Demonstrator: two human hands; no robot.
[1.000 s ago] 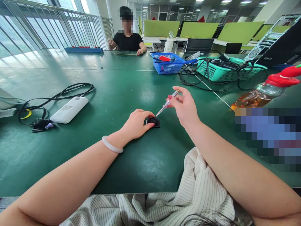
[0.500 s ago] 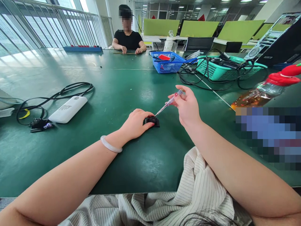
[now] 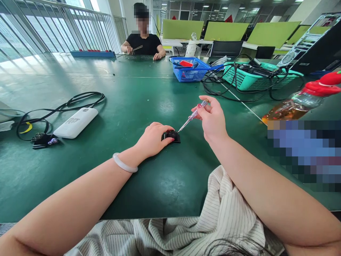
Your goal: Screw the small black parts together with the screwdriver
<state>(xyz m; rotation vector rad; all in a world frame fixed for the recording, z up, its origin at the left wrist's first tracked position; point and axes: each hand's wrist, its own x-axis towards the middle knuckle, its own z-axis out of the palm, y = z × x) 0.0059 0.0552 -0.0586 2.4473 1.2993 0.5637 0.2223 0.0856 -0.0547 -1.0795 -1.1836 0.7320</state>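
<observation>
My left hand [image 3: 154, 139] rests on the green table [image 3: 133, 106], thumb and index finger closed around a small black part [image 3: 173, 136]. The part lies on the tabletop; its left side is hidden by my fingers, and its exact kind is too small to make out. In my right hand [image 3: 213, 119] is a slim screwdriver [image 3: 192, 115] with a clear handle, held tilted between thumb and fingers. Its metal tip points down and left to the top right edge of the black part. Whether the tip touches the part I cannot tell.
To the left lie a white power bank [image 3: 77, 122] and a looped black cable [image 3: 58, 105]. A blue basket [image 3: 190, 73], a green basket [image 3: 239, 80] with cables, and a red-lidded bottle [image 3: 295, 103] stand at the right. Across the table sits another person [image 3: 145, 44] holding thin sticks.
The screwdriver tip has shifted slightly right and down at the black part. My left hand keeps its hold. The person opposite has raised one hand with the thin sticks.
</observation>
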